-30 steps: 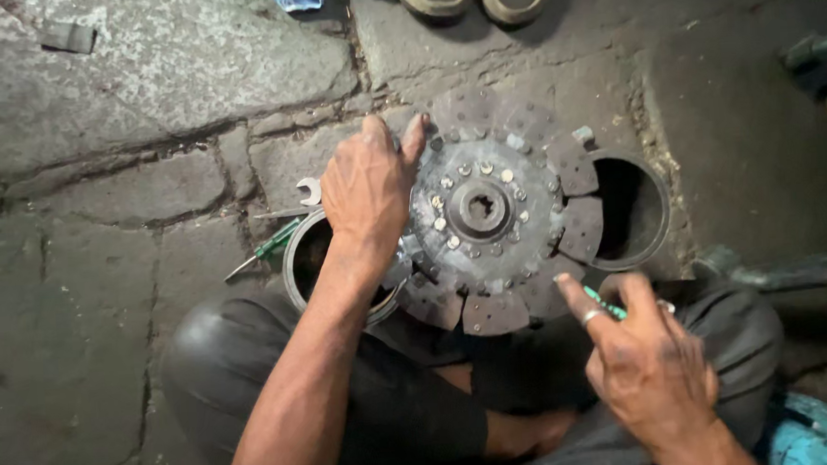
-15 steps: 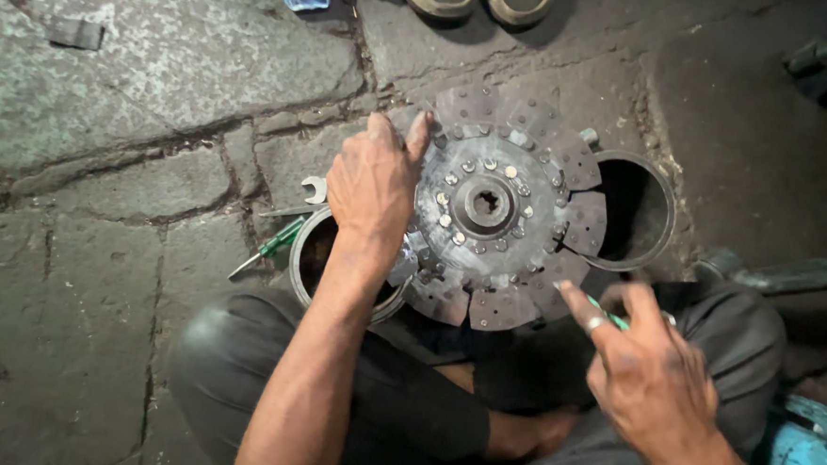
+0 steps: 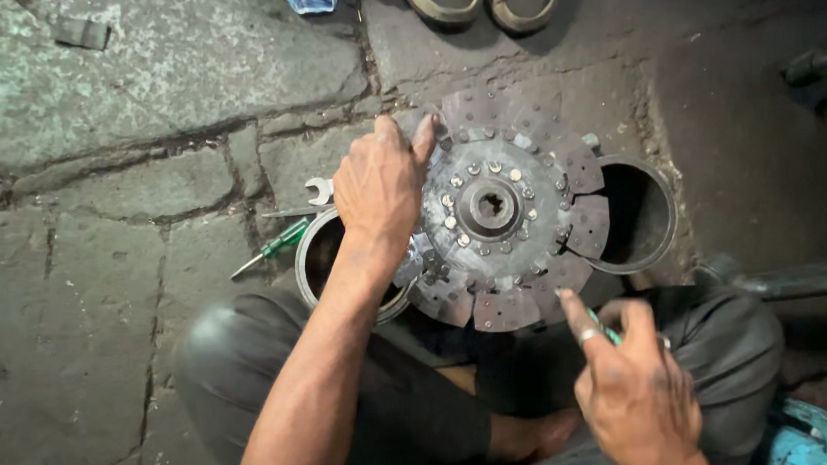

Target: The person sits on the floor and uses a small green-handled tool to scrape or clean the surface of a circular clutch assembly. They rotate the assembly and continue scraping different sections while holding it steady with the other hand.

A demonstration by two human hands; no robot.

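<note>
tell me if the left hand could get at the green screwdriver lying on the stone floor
Probably yes. The green screwdriver lies in the open on the paving, just left of the left hand, which rests on the clutch disc. Nothing covers it; only a spanner lies nearby.

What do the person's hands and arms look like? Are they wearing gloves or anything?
No gloves and no sleeves: both arms are bare. The left hand and right hand look smudged with dark grime. The right hand has a ring on one finger.

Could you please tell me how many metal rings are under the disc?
2: one ring under the disc's left edge, beneath the left hand; another ring under its right edge. More may be hidden.
</note>
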